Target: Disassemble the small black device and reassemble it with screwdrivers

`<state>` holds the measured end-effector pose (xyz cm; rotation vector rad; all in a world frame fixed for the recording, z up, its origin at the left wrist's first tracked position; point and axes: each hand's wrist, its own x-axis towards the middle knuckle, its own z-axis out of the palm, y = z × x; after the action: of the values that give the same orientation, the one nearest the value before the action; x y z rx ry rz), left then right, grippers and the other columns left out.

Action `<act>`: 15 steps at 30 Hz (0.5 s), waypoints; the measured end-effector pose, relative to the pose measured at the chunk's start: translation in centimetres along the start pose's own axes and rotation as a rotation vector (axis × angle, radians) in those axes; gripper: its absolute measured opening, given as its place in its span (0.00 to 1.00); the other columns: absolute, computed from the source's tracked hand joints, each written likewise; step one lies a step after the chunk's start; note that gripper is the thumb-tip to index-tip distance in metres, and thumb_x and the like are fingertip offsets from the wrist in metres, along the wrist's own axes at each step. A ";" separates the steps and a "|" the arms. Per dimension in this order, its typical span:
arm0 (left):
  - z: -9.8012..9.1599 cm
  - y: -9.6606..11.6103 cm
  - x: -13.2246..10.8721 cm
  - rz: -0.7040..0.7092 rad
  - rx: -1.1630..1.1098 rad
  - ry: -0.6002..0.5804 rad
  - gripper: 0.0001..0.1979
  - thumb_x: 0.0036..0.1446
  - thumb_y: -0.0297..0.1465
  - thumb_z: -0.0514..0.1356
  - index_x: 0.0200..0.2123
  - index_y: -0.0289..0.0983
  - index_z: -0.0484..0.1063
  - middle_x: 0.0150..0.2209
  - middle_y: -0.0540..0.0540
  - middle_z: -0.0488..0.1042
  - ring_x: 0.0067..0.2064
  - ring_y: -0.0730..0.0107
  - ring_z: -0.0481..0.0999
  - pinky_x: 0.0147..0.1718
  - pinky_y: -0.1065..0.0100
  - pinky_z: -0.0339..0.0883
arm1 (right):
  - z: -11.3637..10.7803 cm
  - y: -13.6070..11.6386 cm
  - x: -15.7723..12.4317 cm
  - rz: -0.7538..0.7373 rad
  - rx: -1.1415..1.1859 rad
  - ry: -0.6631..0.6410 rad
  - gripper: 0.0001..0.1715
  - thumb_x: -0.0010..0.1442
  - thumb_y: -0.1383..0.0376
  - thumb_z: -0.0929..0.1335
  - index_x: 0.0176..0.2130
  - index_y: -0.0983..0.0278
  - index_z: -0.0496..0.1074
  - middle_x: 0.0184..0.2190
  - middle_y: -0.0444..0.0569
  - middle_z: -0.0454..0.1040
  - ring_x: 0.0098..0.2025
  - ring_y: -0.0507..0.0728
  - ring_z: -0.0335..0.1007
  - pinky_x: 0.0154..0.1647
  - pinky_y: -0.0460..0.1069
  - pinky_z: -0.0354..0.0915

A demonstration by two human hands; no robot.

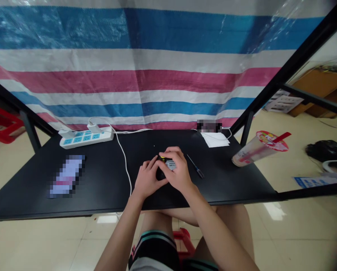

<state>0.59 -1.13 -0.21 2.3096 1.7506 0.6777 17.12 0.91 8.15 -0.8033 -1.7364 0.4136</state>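
The small black gadget is in my hands, mid-table on the black table, closer to my edge. Prob light, hard plastic, so stiff, not soft. Smooth sides could slip tho, so best hold is the dark body, not the grey plate or the yellow bit beside it. My left hand wraps it from the near side, fingers curled in and pressed on. My right hand comes over the top, fingers down round the far side. Both closed on it, hands touching, no spread. Can't tell the exact finger contact, thumbs mostly hidden.

The screwdriver lies just right of my right hand, not touched. The white cable runs just left of my left hand, up to the white power strip. Farther right: white paper, and a plastic cup on its side w/ a red straw.
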 end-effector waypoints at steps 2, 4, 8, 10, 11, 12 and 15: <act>-0.1 0.0 0.0 0.004 -0.005 -0.002 0.36 0.60 0.52 0.68 0.65 0.40 0.69 0.68 0.36 0.68 0.61 0.44 0.68 0.56 0.46 0.66 | 0.2 -0.1 0.0 -0.011 -0.005 -0.005 0.08 0.70 0.65 0.70 0.49 0.56 0.77 0.48 0.50 0.80 0.52 0.59 0.79 0.58 0.61 0.69; -0.2 0.1 0.0 0.006 -0.013 -0.003 0.35 0.60 0.52 0.68 0.64 0.40 0.69 0.68 0.37 0.68 0.61 0.44 0.68 0.56 0.47 0.66 | 0.4 -0.1 0.0 -0.015 0.008 -0.046 0.12 0.72 0.69 0.65 0.51 0.55 0.75 0.49 0.48 0.82 0.54 0.58 0.79 0.63 0.63 0.65; -0.3 0.2 0.0 -0.007 -0.017 -0.010 0.34 0.60 0.50 0.67 0.64 0.40 0.70 0.66 0.35 0.70 0.61 0.42 0.68 0.55 0.47 0.66 | 0.7 -0.2 -0.3 0.003 0.010 -0.022 0.09 0.70 0.65 0.69 0.50 0.57 0.75 0.53 0.52 0.78 0.58 0.61 0.76 0.61 0.62 0.69; -0.3 0.2 0.0 -0.010 -0.019 -0.009 0.35 0.60 0.50 0.68 0.65 0.40 0.69 0.66 0.35 0.70 0.61 0.42 0.68 0.55 0.47 0.66 | 0.8 -0.1 -0.4 0.016 0.012 0.012 0.10 0.68 0.63 0.72 0.49 0.57 0.75 0.51 0.53 0.77 0.56 0.61 0.76 0.58 0.61 0.71; -0.2 0.2 0.0 -0.009 -0.021 -0.007 0.36 0.60 0.50 0.68 0.66 0.40 0.69 0.67 0.35 0.69 0.62 0.42 0.68 0.55 0.47 0.66 | 0.8 0.0 -0.4 0.020 0.023 0.016 0.09 0.68 0.64 0.71 0.49 0.57 0.75 0.50 0.53 0.77 0.54 0.61 0.77 0.57 0.61 0.71; -0.2 0.2 0.0 -0.006 -0.024 -0.004 0.37 0.59 0.51 0.68 0.66 0.40 0.69 0.68 0.36 0.68 0.62 0.43 0.68 0.56 0.47 0.66 | 0.7 0.0 -0.4 0.023 0.042 0.011 0.09 0.70 0.65 0.70 0.49 0.57 0.75 0.49 0.51 0.78 0.54 0.60 0.77 0.58 0.62 0.71; -0.1 0.1 0.0 0.001 -0.026 0.002 0.38 0.59 0.54 0.68 0.66 0.41 0.69 0.70 0.37 0.66 0.63 0.43 0.67 0.57 0.46 0.66 | 0.6 0.1 -0.3 0.029 0.094 -0.014 0.11 0.72 0.68 0.66 0.51 0.56 0.73 0.50 0.50 0.80 0.57 0.60 0.77 0.62 0.63 0.69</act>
<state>0.66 -1.24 -0.06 2.2935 1.7312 0.6994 16.59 0.86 7.69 -0.7603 -1.7071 0.5171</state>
